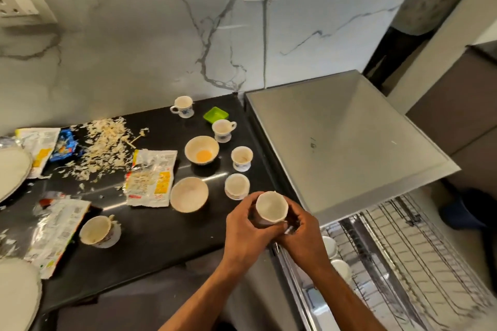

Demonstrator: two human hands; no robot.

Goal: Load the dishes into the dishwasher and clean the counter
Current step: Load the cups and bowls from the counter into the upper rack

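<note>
Both hands hold one white cup (271, 207) upright over the right edge of the black counter (150, 239). My left hand (244, 226) wraps its left side and my right hand (302, 234) grips its right side. Several more white cups stand on the counter, among them a cup (236, 185) just behind the held one and another cup (241, 158) further back. Two bowls sit nearby: one bowl (201, 152) holds yellow residue, the other bowl (189, 197) looks empty. To the right the dishwasher (344, 148) stands open, its wire rack (403, 255) pulled out with two white cups (340, 269) in it.
Torn food wrappers (152, 177) and scattered flakes (105, 145) litter the counter's left half. A cup on a saucer (98, 230) stands near the front. White plates (13, 174) lie at the left edge. A small green dish (215, 115) sits by the marble wall.
</note>
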